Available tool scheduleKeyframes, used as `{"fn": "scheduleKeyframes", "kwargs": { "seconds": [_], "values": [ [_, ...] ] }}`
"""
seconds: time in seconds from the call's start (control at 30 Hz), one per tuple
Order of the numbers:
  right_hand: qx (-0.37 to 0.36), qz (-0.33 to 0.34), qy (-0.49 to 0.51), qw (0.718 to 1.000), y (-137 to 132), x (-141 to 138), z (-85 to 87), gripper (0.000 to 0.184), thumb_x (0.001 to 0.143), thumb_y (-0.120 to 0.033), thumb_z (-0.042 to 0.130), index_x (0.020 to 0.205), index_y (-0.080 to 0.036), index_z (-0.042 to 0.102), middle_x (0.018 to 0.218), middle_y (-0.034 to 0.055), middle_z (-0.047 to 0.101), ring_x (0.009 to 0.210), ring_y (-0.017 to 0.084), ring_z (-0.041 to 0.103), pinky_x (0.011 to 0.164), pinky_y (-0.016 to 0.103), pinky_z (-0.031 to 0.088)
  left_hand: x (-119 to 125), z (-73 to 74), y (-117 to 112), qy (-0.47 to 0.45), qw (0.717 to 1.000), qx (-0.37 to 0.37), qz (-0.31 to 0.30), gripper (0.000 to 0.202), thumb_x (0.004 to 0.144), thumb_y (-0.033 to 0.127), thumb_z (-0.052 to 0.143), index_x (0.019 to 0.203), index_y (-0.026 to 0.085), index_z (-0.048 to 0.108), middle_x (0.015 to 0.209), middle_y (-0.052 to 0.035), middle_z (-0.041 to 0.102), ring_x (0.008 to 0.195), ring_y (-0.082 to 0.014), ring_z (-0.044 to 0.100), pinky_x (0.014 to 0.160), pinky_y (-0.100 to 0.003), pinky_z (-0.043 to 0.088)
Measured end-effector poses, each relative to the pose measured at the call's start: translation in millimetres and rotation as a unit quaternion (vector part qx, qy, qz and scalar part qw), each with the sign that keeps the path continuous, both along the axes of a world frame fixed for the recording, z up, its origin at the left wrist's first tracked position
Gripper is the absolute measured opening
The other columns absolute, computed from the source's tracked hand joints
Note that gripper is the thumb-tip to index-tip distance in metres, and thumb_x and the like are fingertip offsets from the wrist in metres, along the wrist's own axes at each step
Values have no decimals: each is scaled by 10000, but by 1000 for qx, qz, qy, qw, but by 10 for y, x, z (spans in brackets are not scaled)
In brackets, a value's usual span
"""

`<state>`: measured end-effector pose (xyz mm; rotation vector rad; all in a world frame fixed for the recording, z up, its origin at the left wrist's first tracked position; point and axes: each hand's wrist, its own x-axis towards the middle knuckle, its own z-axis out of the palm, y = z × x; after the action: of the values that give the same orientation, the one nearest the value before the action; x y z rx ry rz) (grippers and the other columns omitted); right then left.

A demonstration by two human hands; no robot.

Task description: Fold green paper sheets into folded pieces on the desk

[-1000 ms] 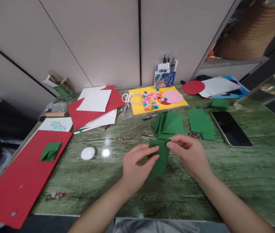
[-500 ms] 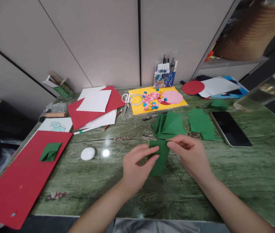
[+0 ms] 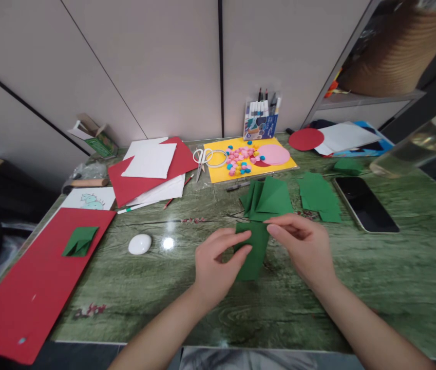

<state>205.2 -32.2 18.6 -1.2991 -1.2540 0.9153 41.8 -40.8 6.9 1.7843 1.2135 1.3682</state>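
A green paper piece [image 3: 252, 259] hangs upright between my hands, near the front middle of the table. My left hand [image 3: 218, 264] grips its left side, thumb and index finger against the face turned to me. The thumb and index finger of my right hand [image 3: 304, 246] pinch its upper right corner. Just behind it lie a pile of folded green paper [image 3: 275, 198] and, to the right, flat green sheets [image 3: 319, 195]. A folded green piece [image 3: 81, 241] rests on a long red sheet [image 3: 44, 288] at the left.
Scissors [image 3: 200, 162] lie by a yellow sheet [image 3: 218, 173] bearing small pink, blue and yellow balls [image 3: 241, 154]. A phone [image 3: 366, 204] and a clear bottle [image 3: 414, 146] are at the right. A white egg-shaped object [image 3: 139, 244] sits left of my hands. Behind stands a marker pack [image 3: 260, 123].
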Motion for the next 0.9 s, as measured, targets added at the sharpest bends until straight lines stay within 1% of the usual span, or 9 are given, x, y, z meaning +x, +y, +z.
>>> {"fn": "scheduleKeyframes", "kwargs": {
  "seconds": [0.23,0.47,0.6,0.7,0.77,0.9],
  "values": [
    [-7,0,-9,1000,2,-1,9,58,741,-253,640,733,-220,687,674,-14,700,592,107,618,549,186,479,0,-5,-7,2,1000,-27,-8,227,709,168,665,921,241,698,828,-16,671,752,-124,600,681,-230,507],
    [-22,-1,-9,1000,23,-14,6,98,746,-276,625,724,-195,675,670,6,688,605,128,612,557,218,482,-6,-4,-3,9,999,-49,-8,232,713,181,662,936,236,695,839,-21,659,749,-121,590,684,-231,502],
    [-49,26,4,998,49,-7,3,119,712,-299,655,750,-188,677,716,26,695,646,153,629,584,245,500,3,-13,-2,8,999,-51,-7,227,715,190,658,934,233,696,856,-34,664,769,-137,601,684,-250,508],
    [-67,30,7,997,60,-17,4,135,680,-313,676,689,-178,668,658,25,683,584,149,609,536,244,489,9,-24,1,8,998,-59,-7,229,710,190,658,932,227,697,865,-39,666,780,-144,606,695,-262,511],
    [-66,22,3,998,60,-26,4,153,684,-319,667,643,-172,658,616,20,668,540,139,583,506,240,472,10,-28,3,9,998,-61,-6,233,709,193,657,936,229,697,860,-38,663,770,-143,604,690,-264,512],
    [-63,19,-6,998,51,-28,-11,169,700,-326,654,640,-168,656,583,8,640,509,119,539,476,222,432,9,-22,5,15,998,-62,-4,237,707,190,657,937,230,697,845,-35,659,744,-136,594,673,-258,508]
  ]
}}
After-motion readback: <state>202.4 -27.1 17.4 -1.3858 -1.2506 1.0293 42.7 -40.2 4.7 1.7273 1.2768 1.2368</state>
